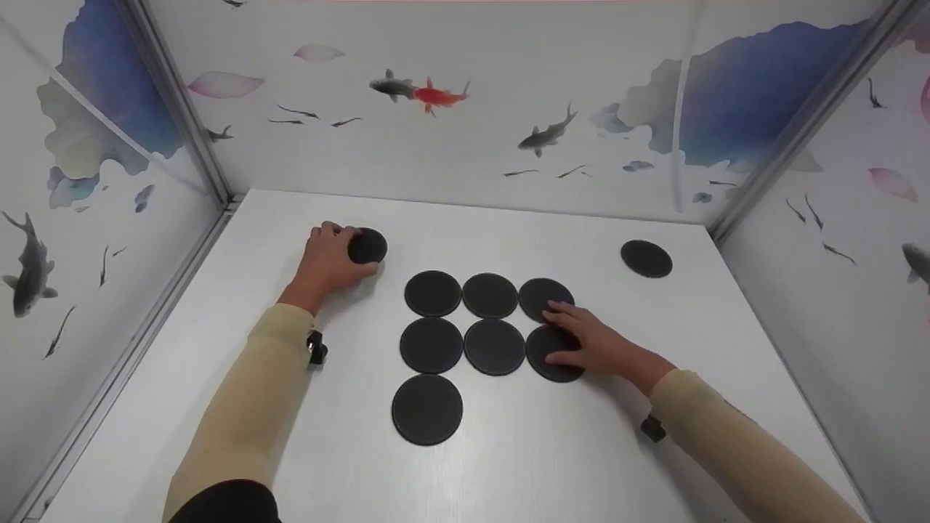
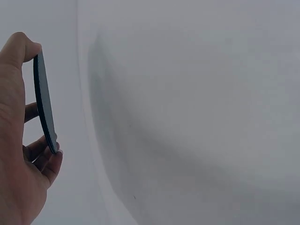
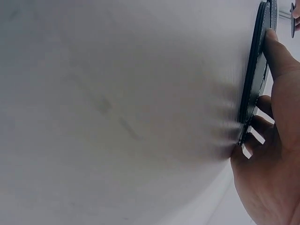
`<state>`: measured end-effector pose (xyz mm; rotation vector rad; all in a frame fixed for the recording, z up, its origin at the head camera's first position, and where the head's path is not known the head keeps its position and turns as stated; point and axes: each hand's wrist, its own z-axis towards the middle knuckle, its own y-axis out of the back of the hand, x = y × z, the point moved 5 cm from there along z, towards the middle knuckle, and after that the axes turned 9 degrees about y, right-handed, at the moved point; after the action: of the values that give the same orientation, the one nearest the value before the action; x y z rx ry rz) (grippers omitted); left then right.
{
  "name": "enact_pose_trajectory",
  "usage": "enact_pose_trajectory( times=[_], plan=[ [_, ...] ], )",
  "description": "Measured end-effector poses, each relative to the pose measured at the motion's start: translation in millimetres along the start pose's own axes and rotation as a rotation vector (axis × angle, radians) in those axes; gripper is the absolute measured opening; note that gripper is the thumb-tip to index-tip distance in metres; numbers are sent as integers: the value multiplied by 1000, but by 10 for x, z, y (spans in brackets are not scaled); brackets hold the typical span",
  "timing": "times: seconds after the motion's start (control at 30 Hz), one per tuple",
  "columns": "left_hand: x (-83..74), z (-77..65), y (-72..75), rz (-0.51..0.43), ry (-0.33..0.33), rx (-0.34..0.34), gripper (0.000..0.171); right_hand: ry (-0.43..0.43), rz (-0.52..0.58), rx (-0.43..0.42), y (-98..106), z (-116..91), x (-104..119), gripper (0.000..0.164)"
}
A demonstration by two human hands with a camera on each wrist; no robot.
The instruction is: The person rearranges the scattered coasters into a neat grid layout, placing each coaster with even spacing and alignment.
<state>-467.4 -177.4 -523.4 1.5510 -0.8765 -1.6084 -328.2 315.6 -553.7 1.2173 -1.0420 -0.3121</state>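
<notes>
My left hand (image 1: 332, 258) pinches a black round coaster (image 1: 369, 247) by its edges at the back left of the table. In the left wrist view this coaster (image 2: 45, 98) is seen nearly edge-on, between thumb and fingers. My right hand (image 1: 599, 341) rests over the right-hand coaster (image 1: 545, 356) of the middle row, fingers spread and thumb on its face. In the right wrist view the thumb touches the flat coaster (image 3: 257, 70) and the other fingertips reach its far side. The back-row right coaster (image 1: 541, 294) lies against it, partly under the fingertips.
More black coasters lie edge to edge: two at the back row's left (image 1: 433, 293), two in the middle row (image 1: 431, 346), one in front (image 1: 427, 409). A lone coaster (image 1: 647, 258) lies at the back right. Printed panels (image 1: 472, 167) enclose the white table (image 1: 508, 457).
</notes>
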Motion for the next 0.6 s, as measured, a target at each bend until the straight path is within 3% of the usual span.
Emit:
enact_pose_trajectory(
  times=[0.33, 0.6],
  plan=[
    [-377, -230, -98, 3, -154, 13, 83, 12, 5, -19, -21, -14, -22, 88],
    [-669, -400, -131, -26, -232, 42, 81, 24, -7, -24, 19, -13, 27, 87]
  ],
)
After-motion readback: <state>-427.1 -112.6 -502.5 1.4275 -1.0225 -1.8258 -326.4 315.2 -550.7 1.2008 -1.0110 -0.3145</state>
